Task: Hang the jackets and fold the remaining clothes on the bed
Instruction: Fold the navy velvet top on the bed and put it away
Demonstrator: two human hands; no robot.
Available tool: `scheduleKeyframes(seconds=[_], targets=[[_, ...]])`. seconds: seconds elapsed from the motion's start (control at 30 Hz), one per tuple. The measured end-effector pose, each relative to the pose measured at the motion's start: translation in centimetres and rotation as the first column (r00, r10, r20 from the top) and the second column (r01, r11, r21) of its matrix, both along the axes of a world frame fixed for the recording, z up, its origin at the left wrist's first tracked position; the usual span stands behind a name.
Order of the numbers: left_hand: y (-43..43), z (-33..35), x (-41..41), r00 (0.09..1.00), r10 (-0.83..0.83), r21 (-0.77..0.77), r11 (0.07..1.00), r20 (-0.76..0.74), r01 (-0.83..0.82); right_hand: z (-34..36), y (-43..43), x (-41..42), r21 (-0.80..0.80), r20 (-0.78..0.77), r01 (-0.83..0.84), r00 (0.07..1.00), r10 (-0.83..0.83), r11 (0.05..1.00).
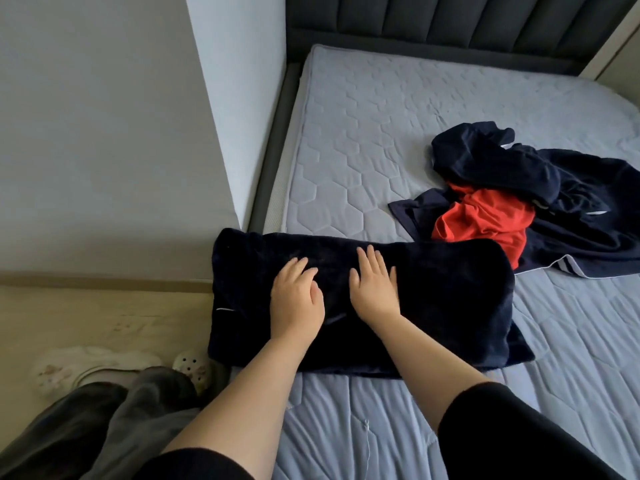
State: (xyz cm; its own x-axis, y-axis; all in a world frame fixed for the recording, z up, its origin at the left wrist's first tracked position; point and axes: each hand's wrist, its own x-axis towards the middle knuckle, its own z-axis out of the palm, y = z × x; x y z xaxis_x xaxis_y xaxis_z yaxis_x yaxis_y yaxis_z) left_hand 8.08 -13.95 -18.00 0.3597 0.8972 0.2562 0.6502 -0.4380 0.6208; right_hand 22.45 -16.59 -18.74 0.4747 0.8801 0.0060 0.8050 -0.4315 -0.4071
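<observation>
Two hands are down flat on the same piece. The left hand and the right hand both rest palm-down on a dark navy folded garment. The fingers are straight and a little spread, not gripping or pinching any cloth. The hands sit side by side but apart, with a strip of navy fabric showing between them, on the left half of the garment. Most of it stretches off to the right of the right hand. A shorter bit sticks out left of the left hand, where a thin white line shows on the fabric.

The garment lies as a long rectangle across the near left corner of the mattress, and its left end reaches out past the mattress edge. Honestly can't tell what kind of clothing it is, it's too dark.

Farther back and to the right, well apart from the hands, there's an unfolded pile of navy clothes with white stripe trim. A red garment is bunched in the middle of them. The red one's lower edge meets the far right corner of the folded garment in the view; can't say if they actually touch.

The mattress is grey-blue with a quilted hexagon pattern, and a dark grey padded headboard stands at the far end. Bottom left there's a light wooden floor, pale slippers and grey trouser legs. A black sleeve covers the right upper arm.
</observation>
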Motion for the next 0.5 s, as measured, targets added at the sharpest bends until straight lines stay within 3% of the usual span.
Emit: scheduleKeyframes(seconds=[0.13,0.27,0.33,0.4,0.43,0.5], targets=[[2.5,1.0,-1.2,0.947,0.321,-0.024,0.947,-0.007,-0.321,-2.1,0.1,-0.1,0.002,0.013,0.077,0.997,-0.077,0.997],[6.2,2.1,-2.8,0.832,0.555,-0.265,0.803,0.006,-0.534,-2.8,0.4,-0.5,0.001,0.094,0.091,0.991,-0.091,0.996],[8.2,2.2,-4.1,0.765,0.641,-0.491,0.687,0.064,-0.535,-3.1,0.5,-0.6,-0.005,0.129,0.089,0.988,-0.087,0.996],[9.8,2.1,-5.5,0.654,0.738,-0.713,0.548,0.166,-0.437,-3.2,0.8,-0.5,-0.003,0.143,0.089,0.986,-0.088,0.996],[10.4,2.0,-6.2,0.614,0.759,-0.773,0.516,0.214,-0.37,-3.2,0.9,-0.5,-0.002,0.15,0.091,0.985,-0.09,0.996],[11.3,1.8,-7.2,0.623,0.737,-0.785,0.539,0.264,-0.305,-3.3,0.9,-0.5,-0.002,0.158,0.096,0.983,-0.094,0.995]])
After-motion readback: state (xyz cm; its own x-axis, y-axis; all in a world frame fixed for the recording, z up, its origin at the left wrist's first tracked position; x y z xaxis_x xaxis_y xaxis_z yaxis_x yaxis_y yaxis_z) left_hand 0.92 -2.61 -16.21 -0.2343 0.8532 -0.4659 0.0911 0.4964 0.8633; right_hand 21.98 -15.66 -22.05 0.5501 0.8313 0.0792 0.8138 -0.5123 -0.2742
